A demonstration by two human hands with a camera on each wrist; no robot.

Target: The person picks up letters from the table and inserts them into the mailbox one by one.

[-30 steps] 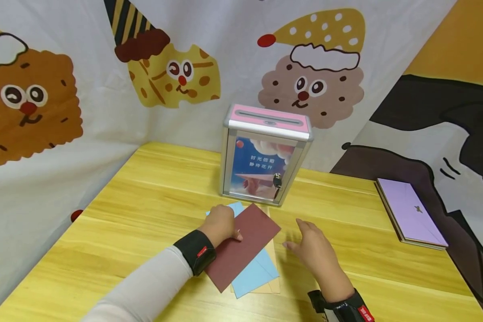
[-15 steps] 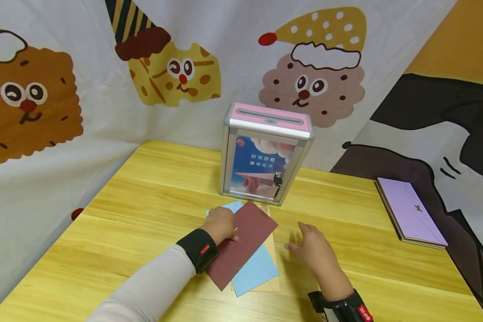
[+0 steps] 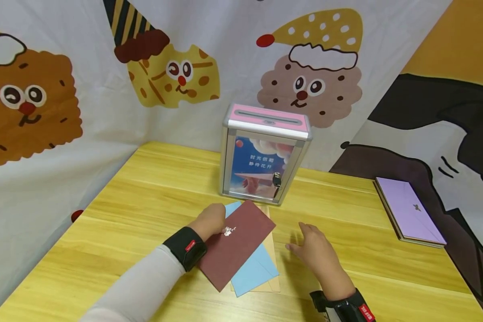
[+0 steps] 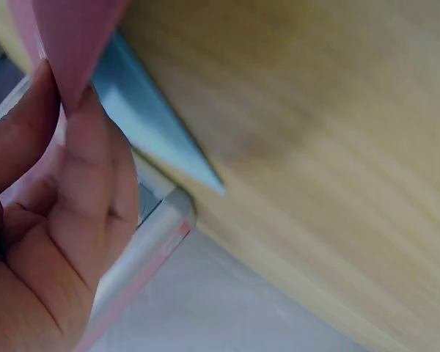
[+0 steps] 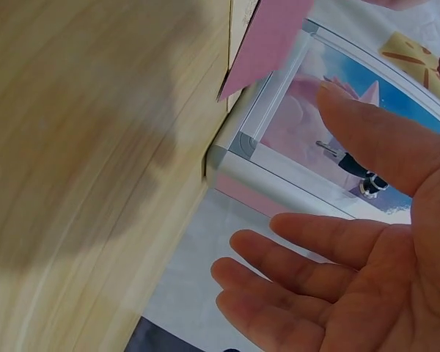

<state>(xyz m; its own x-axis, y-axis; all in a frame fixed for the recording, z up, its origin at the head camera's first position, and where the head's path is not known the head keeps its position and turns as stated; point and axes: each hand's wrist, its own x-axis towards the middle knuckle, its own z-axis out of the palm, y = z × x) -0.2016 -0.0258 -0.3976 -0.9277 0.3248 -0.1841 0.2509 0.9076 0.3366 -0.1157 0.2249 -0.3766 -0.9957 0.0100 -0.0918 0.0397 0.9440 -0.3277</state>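
Note:
My left hand [image 3: 210, 221] pinches the left edge of a dark red envelope [image 3: 245, 243] between thumb and fingers; the left wrist view shows the thumb and fingertips [image 4: 86, 110] closed on its edge. A small silver mark shows on the envelope's face. Under it lie a light blue envelope [image 3: 259, 267] and a tan envelope [image 3: 270, 246], both partly covered. My right hand [image 3: 315, 250] hovers to the right of the pile, holding nothing, its fingers spread apart from the thumb in the right wrist view.
A silver-framed box [image 3: 263, 156] with a pink slotted top and a lock with a key stands just behind the envelopes. A stack of envelopes with a lilac one [image 3: 410, 210] on top lies at the right edge of the wooden table [image 3: 153, 188]. A cartoon-print cloth [image 3: 112, 89] hangs behind.
My left hand has shifted slightly left, drawing the dark red envelope a little left and uncovering its silver mark. My right hand has stayed nearly still.

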